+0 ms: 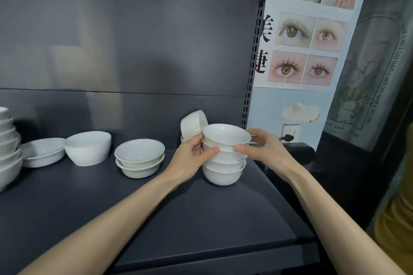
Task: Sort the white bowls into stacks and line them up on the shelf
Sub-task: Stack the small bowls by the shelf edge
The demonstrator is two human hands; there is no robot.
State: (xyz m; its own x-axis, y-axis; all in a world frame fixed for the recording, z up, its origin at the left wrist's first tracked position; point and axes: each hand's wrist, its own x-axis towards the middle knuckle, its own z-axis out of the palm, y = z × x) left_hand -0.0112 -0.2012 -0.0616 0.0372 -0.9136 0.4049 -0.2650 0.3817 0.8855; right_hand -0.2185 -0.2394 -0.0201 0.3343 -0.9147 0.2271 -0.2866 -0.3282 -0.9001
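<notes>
The person's left hand and right hand clasp a stack of four white bowls from either side. The fingers curl round the back and both thumbs press on the front, just under the rim of the top bowl. The grip sits high on the stack, at the upper two bowls, and the lowest bowl appears to rest on the dark grey shelf directly below the hands. Just behind the left hand's fingers, a tipped bowl lies on its side, its mouth facing right; what it rests on is mostly hidden by the hand. To the left of the grip, apart from it, is a pair of nested bowls with thin dark rims. Further left a deep bowl leans against a shallow bowl, the two touching. Furthest from the grip, a tall stack is cut off by the left edge of the frame. To the right of the right hand, past the shelf's upright, a poster of eye and nail photographs hangs above a wall socket holding a black plug.
</notes>
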